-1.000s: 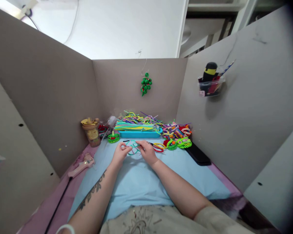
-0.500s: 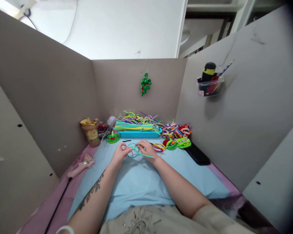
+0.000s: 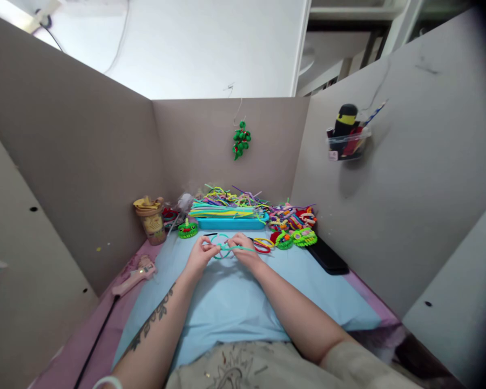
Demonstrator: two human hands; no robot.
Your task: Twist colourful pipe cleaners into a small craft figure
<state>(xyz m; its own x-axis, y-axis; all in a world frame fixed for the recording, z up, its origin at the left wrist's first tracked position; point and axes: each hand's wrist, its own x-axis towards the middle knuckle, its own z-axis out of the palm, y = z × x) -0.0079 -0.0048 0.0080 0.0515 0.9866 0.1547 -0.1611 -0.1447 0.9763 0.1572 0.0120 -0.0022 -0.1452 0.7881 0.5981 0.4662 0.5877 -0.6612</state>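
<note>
Between my hands is a teal pipe cleaner (image 3: 222, 255) bent into a ring, with a loose end running off to the right across my right hand. My left hand (image 3: 202, 254) pinches the ring's left side between thumb and fingers. On the other side my right hand (image 3: 242, 247) is closed on the same teal pipe cleaner near the ring's right edge. Some thin lilac strands show inside the ring, too small to make out well. Just right of my right hand lie scissors (image 3: 264, 244) with red and yellow handles. A short black strip (image 3: 211, 234) lies behind the left hand.
A blue tray (image 3: 233, 223) piled with colourful pipe cleaners stands at the back. Green fuzzy figures (image 3: 188, 229) flank it, near a lidded cup (image 3: 152, 221). A pink glue gun (image 3: 134, 276) lies left; a black flat case (image 3: 328, 255) lies right. Grey panels enclose three sides.
The loose end of the teal pipe cleaner has swung upward and now lies across my right hand. The ring has risen and tilted slightly; both hands stay nearly in place.
</note>
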